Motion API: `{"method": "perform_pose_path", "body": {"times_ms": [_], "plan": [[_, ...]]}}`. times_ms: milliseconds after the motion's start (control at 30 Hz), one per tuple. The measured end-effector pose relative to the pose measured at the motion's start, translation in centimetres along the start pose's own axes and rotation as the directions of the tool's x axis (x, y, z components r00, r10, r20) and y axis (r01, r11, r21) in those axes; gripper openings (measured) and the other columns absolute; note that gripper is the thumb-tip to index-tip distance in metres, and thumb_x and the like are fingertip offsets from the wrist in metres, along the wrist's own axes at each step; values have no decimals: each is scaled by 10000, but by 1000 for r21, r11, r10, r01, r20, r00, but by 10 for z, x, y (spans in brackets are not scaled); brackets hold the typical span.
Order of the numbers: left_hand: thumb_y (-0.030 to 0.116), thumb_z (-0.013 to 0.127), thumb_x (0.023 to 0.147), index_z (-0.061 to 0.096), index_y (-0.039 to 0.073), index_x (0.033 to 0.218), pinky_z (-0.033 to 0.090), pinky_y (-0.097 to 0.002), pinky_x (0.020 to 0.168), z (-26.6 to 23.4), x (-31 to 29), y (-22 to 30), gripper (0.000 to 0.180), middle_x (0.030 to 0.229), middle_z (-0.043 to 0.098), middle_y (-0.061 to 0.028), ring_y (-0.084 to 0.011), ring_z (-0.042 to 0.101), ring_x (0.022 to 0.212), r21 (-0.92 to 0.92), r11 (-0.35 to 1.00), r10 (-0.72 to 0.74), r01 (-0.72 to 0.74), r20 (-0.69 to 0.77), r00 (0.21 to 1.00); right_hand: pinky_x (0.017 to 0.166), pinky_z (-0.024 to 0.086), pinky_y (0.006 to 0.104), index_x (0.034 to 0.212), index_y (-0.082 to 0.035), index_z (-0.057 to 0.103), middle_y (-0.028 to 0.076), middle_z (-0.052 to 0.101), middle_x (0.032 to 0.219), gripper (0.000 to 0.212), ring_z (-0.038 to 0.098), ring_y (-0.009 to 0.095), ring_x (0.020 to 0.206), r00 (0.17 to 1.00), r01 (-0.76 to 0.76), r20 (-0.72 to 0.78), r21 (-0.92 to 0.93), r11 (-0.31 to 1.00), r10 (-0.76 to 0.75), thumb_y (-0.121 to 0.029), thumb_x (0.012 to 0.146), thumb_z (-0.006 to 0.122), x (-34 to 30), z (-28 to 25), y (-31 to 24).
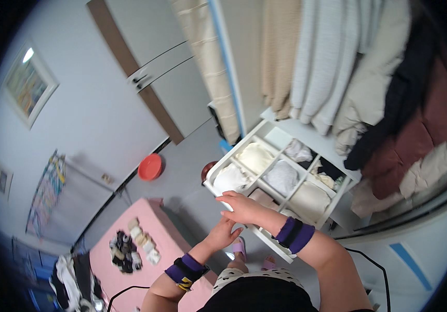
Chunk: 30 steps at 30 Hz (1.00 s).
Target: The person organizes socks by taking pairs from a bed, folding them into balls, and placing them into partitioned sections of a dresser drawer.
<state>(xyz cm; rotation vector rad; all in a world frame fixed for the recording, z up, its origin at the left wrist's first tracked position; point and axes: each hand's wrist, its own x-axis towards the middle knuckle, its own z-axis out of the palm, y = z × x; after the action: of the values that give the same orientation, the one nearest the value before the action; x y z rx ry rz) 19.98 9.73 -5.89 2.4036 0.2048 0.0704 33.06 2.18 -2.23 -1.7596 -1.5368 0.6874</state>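
My right hand point(245, 208) is over the front edge of a white pulled-out drawer point(210, 186), its fingers stretched out to the left. Whether it touches the edge I cannot tell. Just below it is my left hand point(220, 235), thumb apart, its fingertips close to the right hand and partly hidden. I see nothing held in either hand. The drawer is split into compartments with folded clothes: a white bundle point(230, 178), a cream one point(255, 157), a light grey one point(281, 177) and a beige one point(309, 199). Purple wristbands point(295, 235) circle both my wrists.
Coats and clothes point(327, 57) hang above the drawer in the wardrobe. On the left stands a pink-covered bed point(169, 229) with rows of small folded items point(141, 240), a dark pile point(123, 252) and loose clothes point(75, 281). A red basin point(150, 167) sits on the floor by the wall.
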Motion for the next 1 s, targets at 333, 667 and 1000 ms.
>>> {"method": "perform_pose_path", "body": {"times_ms": [333, 667, 1000], "plan": [[155, 543, 797, 428, -7, 1159, 351, -375, 936, -12, -130, -31, 413, 1184, 454, -188, -342, 437, 1081, -163, 955, -286, 249, -273, 919, 916, 380, 370, 1186, -63, 474, 207, 408, 1235, 442, 437, 337, 1109, 888, 194, 415, 52, 980, -198, -225, 783, 553, 33, 100, -53], [130, 554, 779, 435, 2, 1178, 367, -377, 916, -2, -251, -72, 436, 1136, 482, -185, -329, 458, 1064, -393, 843, -525, 367, -450, 723, 861, 420, 339, 1175, -81, 487, 160, 446, 1192, 410, 486, 284, 1045, 724, 249, 632, 135, 959, -277, -232, 802, 566, 63, 207, -91], [143, 543, 786, 422, 18, 1206, 369, -368, 914, 31, -351, -105, 455, 1152, 485, -190, -320, 462, 1072, -530, 737, -676, 420, -603, 424, 790, 457, 318, 1192, -80, 471, 142, 465, 1172, 426, 524, 239, 972, 487, 274, 835, 132, 953, -256, -182, 793, 579, 74, 303, -137]]}}
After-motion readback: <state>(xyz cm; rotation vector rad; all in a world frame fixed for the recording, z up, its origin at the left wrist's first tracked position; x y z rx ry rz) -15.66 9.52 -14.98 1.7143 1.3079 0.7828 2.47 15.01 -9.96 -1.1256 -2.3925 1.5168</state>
